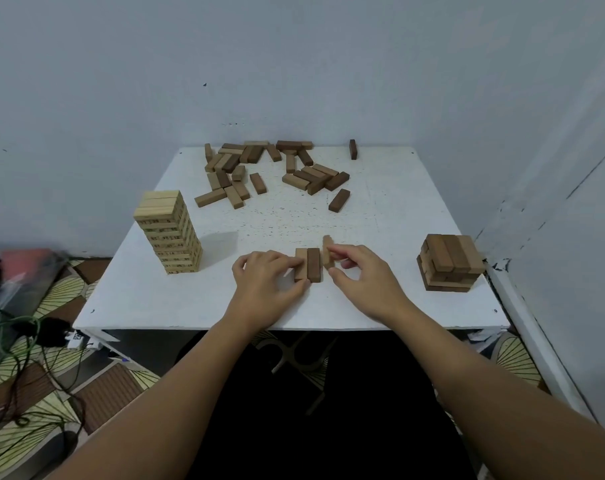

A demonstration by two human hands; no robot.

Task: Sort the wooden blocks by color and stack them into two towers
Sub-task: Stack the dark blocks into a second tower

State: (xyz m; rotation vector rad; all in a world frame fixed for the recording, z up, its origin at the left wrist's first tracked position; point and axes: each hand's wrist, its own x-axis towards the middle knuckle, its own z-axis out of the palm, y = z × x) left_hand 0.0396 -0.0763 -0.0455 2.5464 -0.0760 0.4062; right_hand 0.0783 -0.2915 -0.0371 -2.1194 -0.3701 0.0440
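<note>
Two brown blocks [308,265] lie side by side near the front middle of the white table [190,299]. My left hand [266,282] holds their left side with curled fingers. My right hand [359,275] pinches a third brown block [326,251], tilted up just right of the pair. A tall tower of light numbered blocks [169,233] stands at the left. A short tower of brown blocks [450,263] stands at the right edge. A pile of loose brown blocks [273,171] is scattered at the back.
One dark block [353,149] stands upright at the back right and another [339,200] lies alone in front of the pile. Walls close the back and right sides. Cables and a patterned floor [34,358] lie to the left below the table.
</note>
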